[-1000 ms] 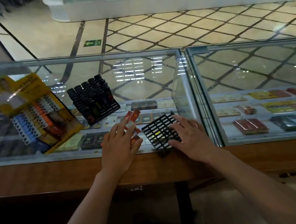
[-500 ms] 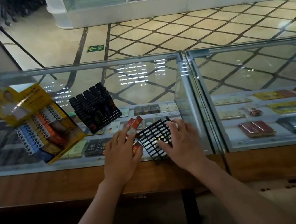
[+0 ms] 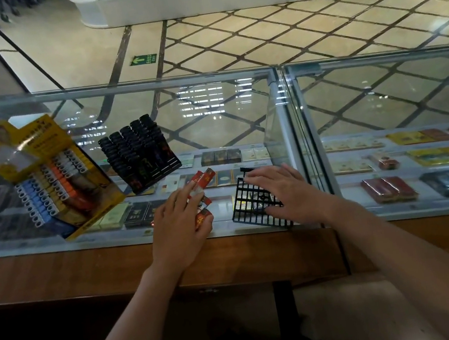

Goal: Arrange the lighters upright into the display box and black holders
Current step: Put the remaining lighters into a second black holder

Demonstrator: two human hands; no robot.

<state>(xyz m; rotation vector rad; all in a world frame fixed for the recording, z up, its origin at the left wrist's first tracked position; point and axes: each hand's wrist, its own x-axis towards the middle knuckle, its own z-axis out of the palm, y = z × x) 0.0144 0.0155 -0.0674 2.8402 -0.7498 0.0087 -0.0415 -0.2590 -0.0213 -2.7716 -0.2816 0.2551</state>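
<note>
Risk 1: red lighters (image 3: 201,186) are bunched loosely under the left hand (image 3: 181,228). If one is lifted w/o the rest being steadied, the others could likely be rolled off the near edge of the glass counter (image 3: 208,105) onto the wood ledge.

Risk 2: the empty black grid holder (image 3: 254,204) is light and sits at the near counter edge. It could be skidded or tipped if pushed off-axis. A lighter fed at an angle may be jammed betw. cells.

Risk 3: the filled black holder (image 3: 139,153) and the yellow display box (image 3: 52,178) stand tilted, far-left. They could be knocked by a sweeping arm.

Fingers, left hand: curled over the red lighters, tips laid on top; a true pinch cannot be confirmed. One lighter is seen poking out far of the fingertips, another at the thumb side, near.

Fingers, right hand (image 3: 288,192): spread flat, pressed on the grid holder's right part. Holder is under palm and fingers, its left cells left uncovered.

Red lighters lie just left of the empty holder, not touching it.
</note>
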